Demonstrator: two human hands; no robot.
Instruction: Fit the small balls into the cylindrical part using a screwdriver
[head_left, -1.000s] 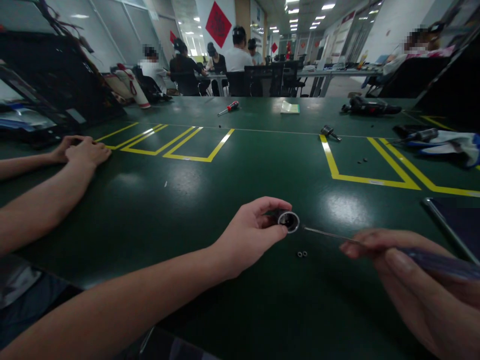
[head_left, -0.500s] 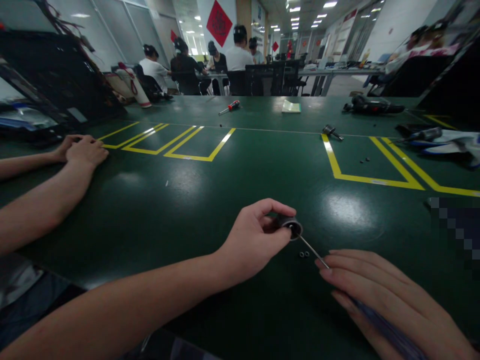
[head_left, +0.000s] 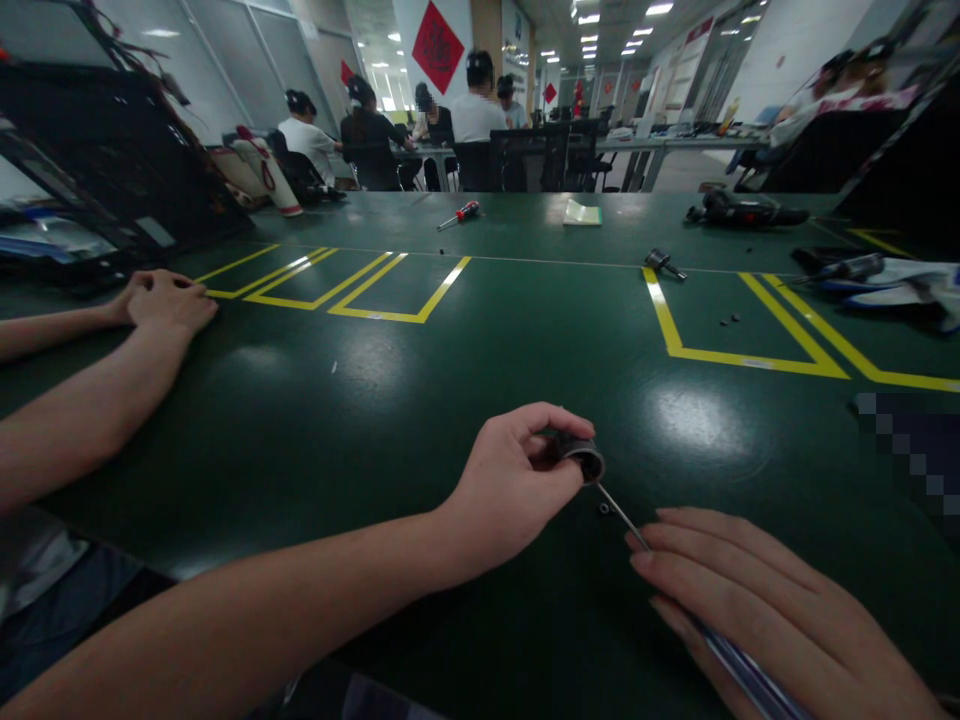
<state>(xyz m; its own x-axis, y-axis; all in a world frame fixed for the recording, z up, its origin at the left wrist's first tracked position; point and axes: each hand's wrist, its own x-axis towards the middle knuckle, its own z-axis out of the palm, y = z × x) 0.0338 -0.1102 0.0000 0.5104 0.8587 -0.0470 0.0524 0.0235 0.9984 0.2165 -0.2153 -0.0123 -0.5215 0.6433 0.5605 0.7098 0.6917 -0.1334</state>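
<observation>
My left hand (head_left: 499, 490) is closed around a short, hollow metal cylinder (head_left: 592, 462), thumb and fingers on its sides, its open end tipped towards my right. In my right hand (head_left: 772, 590) is a screwdriver (head_left: 622, 514) with a thin metal shaft and a bluish, see-through handle, mostly covered by the fingers. The shaft slants up to the cylinder's open end; its tip is hidden there. Just below, on the green table (head_left: 420, 400), lies a small dark metal ring (head_left: 604, 509), partly behind the shaft.
At the left, another person's hands (head_left: 172, 300) rest on the table. Farther back are a red-handled screwdriver (head_left: 459, 215), a notepad (head_left: 583, 213), a chuck-like metal part (head_left: 663, 263) and a black power tool (head_left: 746, 211). Yellow tape (head_left: 750, 362) marks boxes; gloves (head_left: 900, 285) lie right.
My right hand has shifted slightly down and left, swinging the screwdriver's shaft steeper and in front of the small rings. The cylinder has tilted a little in my left hand.
</observation>
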